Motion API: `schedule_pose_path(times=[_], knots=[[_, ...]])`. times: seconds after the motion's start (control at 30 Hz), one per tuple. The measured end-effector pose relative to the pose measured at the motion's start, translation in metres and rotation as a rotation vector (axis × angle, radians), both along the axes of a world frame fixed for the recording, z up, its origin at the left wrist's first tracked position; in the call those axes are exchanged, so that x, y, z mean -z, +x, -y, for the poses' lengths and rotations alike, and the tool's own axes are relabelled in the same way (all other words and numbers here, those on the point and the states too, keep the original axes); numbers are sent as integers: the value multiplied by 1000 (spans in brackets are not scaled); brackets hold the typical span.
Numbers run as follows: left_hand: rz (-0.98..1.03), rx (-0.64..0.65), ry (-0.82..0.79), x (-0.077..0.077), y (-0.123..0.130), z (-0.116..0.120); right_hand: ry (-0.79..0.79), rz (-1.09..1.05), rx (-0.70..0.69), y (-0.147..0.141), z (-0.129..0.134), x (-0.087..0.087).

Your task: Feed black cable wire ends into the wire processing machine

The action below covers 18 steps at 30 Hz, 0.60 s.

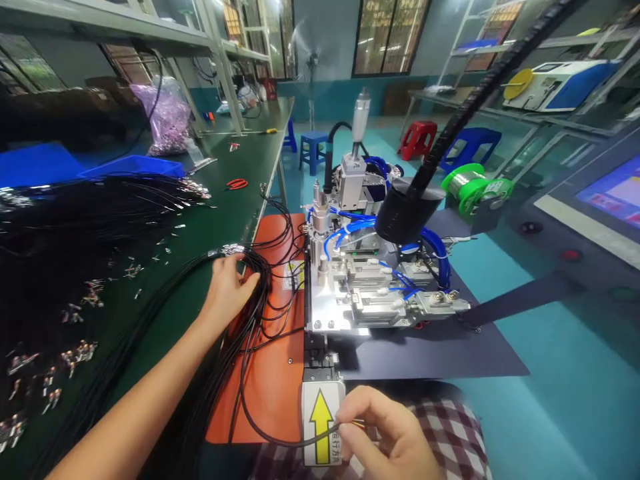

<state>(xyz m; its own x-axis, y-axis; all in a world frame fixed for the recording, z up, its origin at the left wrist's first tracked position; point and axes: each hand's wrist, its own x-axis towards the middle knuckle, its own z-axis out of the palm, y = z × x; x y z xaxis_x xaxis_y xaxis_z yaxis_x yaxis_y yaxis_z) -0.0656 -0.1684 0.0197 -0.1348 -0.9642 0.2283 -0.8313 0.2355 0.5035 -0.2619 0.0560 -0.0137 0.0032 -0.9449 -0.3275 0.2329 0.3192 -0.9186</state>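
My right hand (387, 437), low in the middle, pinches one black cable between thumb and fingertips, close to its end. Short coloured wires (359, 423) stick out of that end. The cable (280, 441) sags in a loop back to the left. My left hand (227, 287) lies over a thick bundle of black cables (257, 280) at the bench edge, its thumb and fingers curled round part of it. Beside its fingertips are the bundle's shiny metal ends (231, 250). How firmly it grips is partly hidden.
A machine (360, 287) with metal slides and blue air tubes stands ahead, an orange board (280, 333) at its left. On the green bench (200, 220) are red-handled pliers (237, 184), blue trays (133, 167) and piled cables. A green wire spool (465, 190) and a screen (613, 197) are at right.
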Motion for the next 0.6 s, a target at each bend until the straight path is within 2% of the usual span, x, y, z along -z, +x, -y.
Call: schedule_pose_path(times=[0.07,0.1,0.17,0.2,0.27,0.33,0.43,0.6], knots=[[6,115,-70,-22,-12,-45,-5,-11,-41,2,4,0],[-16,290,-7,-30,-19,-70,-4,-21,-39,3,6,0],[-47,538,363,-36,-32,-116,-10,-28,5,3,10,1],[-51,596,560,-34,-36,-134,-30,-11,19,1,12,2],[-93,616,767,-25,-40,-156,-60,42,21,-4,14,3],[-132,585,816,-13,-38,-162,-47,76,19,-12,14,4],[-119,569,806,-3,-34,-158,-26,88,9,-21,15,4],[-117,557,821,-5,-44,-155,-61,-2,46,-22,18,0]])
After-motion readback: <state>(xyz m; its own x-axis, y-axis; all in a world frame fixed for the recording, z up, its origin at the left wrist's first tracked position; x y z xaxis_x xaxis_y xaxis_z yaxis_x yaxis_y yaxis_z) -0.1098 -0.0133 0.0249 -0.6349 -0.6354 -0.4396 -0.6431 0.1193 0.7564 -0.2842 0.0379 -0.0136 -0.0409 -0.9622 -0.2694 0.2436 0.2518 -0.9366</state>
